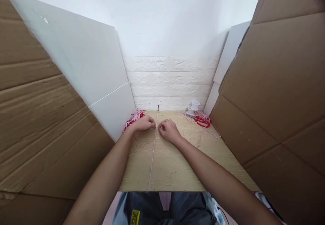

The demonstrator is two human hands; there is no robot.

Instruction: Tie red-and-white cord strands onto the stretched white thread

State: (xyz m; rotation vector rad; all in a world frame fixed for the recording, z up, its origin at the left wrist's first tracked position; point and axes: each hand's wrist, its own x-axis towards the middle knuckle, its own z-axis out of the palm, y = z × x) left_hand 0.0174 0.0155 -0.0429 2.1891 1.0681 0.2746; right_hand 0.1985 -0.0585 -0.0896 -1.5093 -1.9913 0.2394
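A taut cord (153, 150) runs down the middle of the wooden board (177, 170), from a small nail (158, 107) at the far edge to the near edge. My left hand (142, 123) and my right hand (169, 130) rest on the board on either side of the cord. Both have their fingers pinched together on thin string right at the cord, fingertips almost touching. What the threads form between the fingers is too small to see.
A heap of red and white string (134, 117) lies at the far left. Red scissors (202, 121), white spools (193, 107) and loose string sit at the far right. Cardboard sheets (274, 93) and white panels (83, 59) wall in both sides.
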